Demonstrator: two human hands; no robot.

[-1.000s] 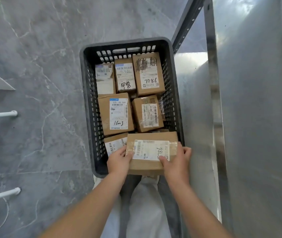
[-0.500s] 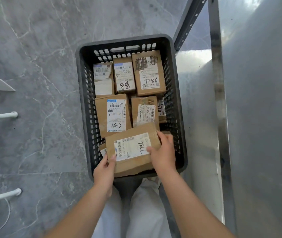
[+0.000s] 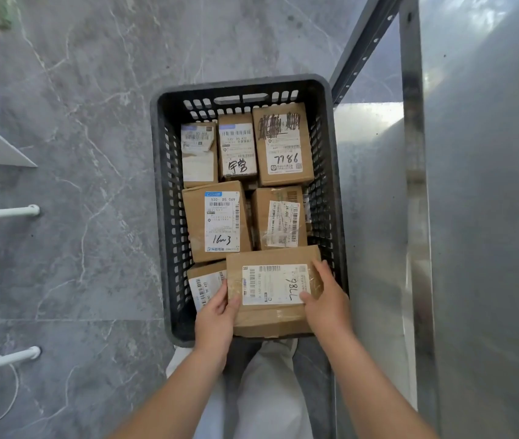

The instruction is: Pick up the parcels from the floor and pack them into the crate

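Parcel 98LL [image 3: 272, 289] lies label up at the near end of the black crate [image 3: 160, 217], beside a smaller parcel [image 3: 204, 285]. The left grip [image 3: 215, 315] clasps its left edge. The right grip [image 3: 326, 302] clasps its right edge.

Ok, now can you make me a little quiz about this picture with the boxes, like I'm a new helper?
1. True or false: the left hand and the right hand both grip the parcel marked 98LL.
2. Where in the crate does the parcel marked 7786 lie? A: far right corner. B: near left corner. C: the middle.
3. Fill the gap: the crate's colour is ___.
Key: 1 true. 2 A. 3 black.
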